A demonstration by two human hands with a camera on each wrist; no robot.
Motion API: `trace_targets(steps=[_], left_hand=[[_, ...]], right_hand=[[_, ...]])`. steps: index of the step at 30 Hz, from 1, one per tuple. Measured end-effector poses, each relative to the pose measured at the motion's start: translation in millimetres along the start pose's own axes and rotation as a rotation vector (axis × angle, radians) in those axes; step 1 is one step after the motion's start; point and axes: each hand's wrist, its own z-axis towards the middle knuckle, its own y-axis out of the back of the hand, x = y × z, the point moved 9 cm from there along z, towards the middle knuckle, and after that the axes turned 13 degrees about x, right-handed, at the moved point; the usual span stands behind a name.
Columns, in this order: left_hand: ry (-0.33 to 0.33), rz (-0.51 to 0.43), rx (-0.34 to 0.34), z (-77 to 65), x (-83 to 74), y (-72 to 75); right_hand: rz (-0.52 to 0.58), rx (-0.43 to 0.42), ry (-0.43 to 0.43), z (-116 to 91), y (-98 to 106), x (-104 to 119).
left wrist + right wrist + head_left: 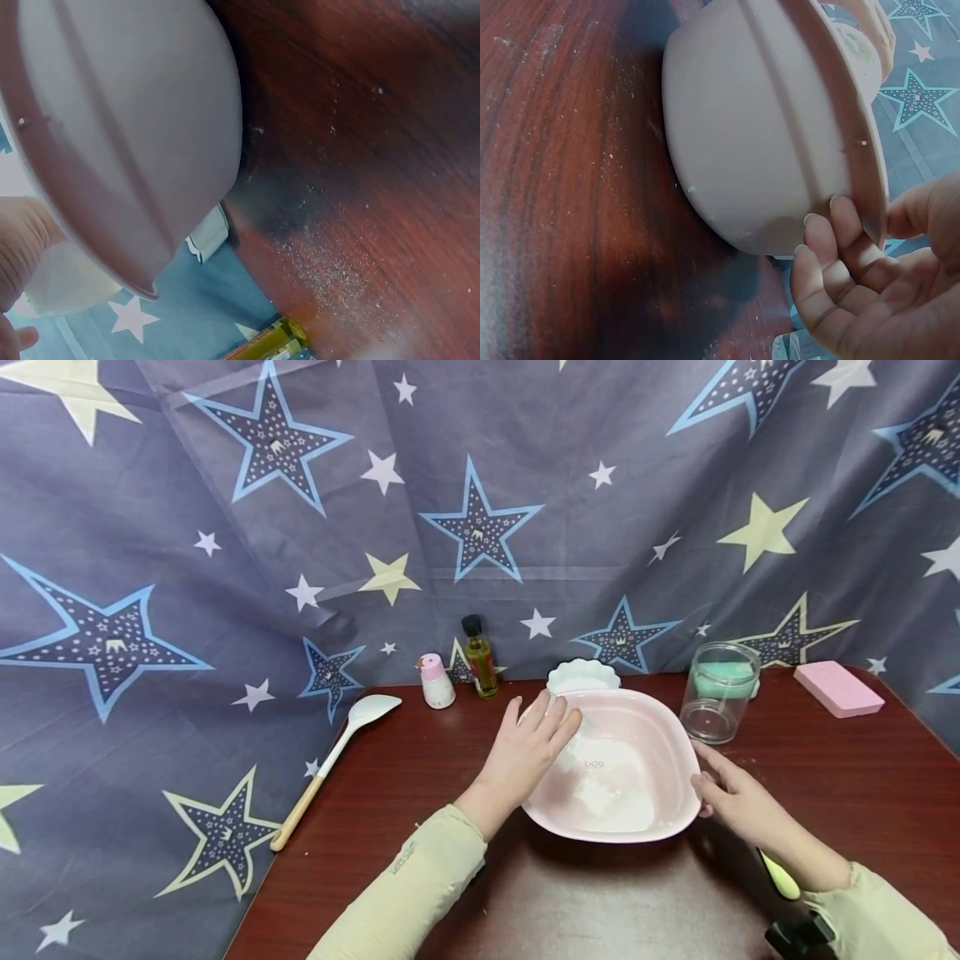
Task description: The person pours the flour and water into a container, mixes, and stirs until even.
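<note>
A pale pink basin (pixel 667 756) stands at the middle of the table, with white material on its inner floor. My right hand (pixel 738 797) grips its right rim. In the right wrist view the thumb lies on the rim, with curled fingers (pixel 821 244) under it against the outer wall. My left hand (pixel 525 743) reaches over the basin's left side. It holds a pale round cup-like container (pixel 862 60), greenish inside, above the rim. In the head view that container is mostly hidden by the hand.
A white spatula (pixel 337 756) lies left. Along the back are a pink-capped bottle (pixel 435 681), an oil bottle (pixel 480 658), a white scalloped dish (pixel 583 675), a clear jar (pixel 711 714) and a pink block (pixel 838 687). A yellow-green tip (pixel 780 875) shows beneath the right forearm.
</note>
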Motion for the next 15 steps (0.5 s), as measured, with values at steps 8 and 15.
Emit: trace_targets(steps=[8, 15], left_hand=[[0.007, 0.023, 0.021, -0.3, 0.5, -2.4], [-0.002, 0.017, -0.009, -1.5, -2.3, -1.8]], right_hand=[[0.01, -0.001, 0.014, 0.1, 0.7, -0.3], [0.003, -0.004, 0.02, 0.3, 0.6, 0.9]])
